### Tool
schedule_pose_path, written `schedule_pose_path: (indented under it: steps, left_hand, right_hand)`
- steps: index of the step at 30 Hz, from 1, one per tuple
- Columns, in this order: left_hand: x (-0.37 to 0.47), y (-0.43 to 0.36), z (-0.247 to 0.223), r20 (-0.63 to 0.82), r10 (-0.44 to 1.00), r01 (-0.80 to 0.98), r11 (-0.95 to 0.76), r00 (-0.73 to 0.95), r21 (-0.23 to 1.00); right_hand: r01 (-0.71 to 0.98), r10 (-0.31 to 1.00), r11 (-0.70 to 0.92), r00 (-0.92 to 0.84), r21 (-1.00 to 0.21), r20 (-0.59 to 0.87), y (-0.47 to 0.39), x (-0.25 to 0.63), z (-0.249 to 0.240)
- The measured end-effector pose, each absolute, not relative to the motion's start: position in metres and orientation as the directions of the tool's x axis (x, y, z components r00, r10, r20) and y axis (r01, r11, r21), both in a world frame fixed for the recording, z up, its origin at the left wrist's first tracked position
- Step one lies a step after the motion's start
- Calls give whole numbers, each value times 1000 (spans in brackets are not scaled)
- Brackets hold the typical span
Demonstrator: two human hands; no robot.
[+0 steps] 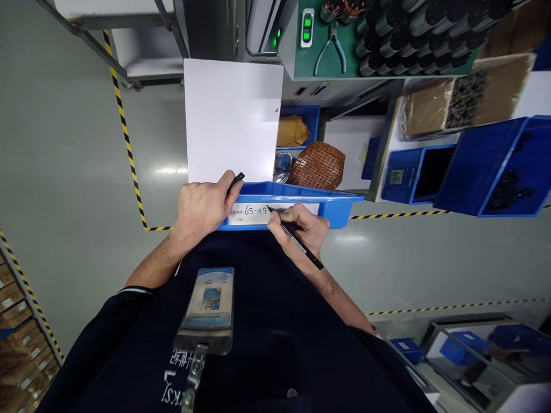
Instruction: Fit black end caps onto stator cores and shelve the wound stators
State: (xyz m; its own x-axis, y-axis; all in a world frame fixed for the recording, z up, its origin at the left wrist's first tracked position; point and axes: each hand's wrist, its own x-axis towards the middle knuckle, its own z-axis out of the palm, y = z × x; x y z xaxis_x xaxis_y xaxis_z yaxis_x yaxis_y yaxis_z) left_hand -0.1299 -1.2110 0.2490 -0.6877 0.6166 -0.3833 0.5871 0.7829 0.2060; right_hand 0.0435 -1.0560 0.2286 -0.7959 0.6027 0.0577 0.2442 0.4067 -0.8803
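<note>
A blue plastic bin (340,213) is tilted so that its side with a white label (301,207) faces me. Handwriting that looks like "65-a5" stands on the label. My right hand (303,229) is closed around a black pen (302,248), its tip touching the label at the end of the writing. My left hand (206,201) grips the bin's left end, and a black pen cap (235,181) sticks out between its thumb and fingers. The hand hides that end of the bin.
Beyond the bin is a white board (235,117). A brown woven seat (319,165) is right of it. On the green bench (299,63) lie pliers (331,51) beside rows of dark cylindrical parts (413,34). More blue bins (495,166) stand at the right. Yellow-black tape (124,126) marks the floor.
</note>
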Motion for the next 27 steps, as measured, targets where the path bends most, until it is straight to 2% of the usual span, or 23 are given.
schedule_pose_path:
  steps: [6, 12, 19, 24, 27]
  left_hand:
    - [-129, -1212, 250, -381, 613, 589, 785, -693, 192]
    - [-129, -1211, 248, -368, 623, 605, 776, -691, 177]
    - [-126, -1209, 245, -350, 632, 624, 767, -692, 151]
    - [-125, -1208, 243, -342, 614, 612, 780, -711, 127]
    - [-126, -1206, 242, -348, 604, 603, 788, -717, 125]
  right_hand:
    - [186, 606, 372, -791, -909, 86, -1054, 50, 231]
    - [266, 615, 362, -788, -893, 15, -1052, 53, 233]
    - [268, 644, 371, -764, -889, 38, -1049, 54, 232]
    - [160, 529, 334, -848, -929, 44, -1038, 61, 229]
    - [144, 550, 335, -833, -931, 69, -1027, 66, 229]
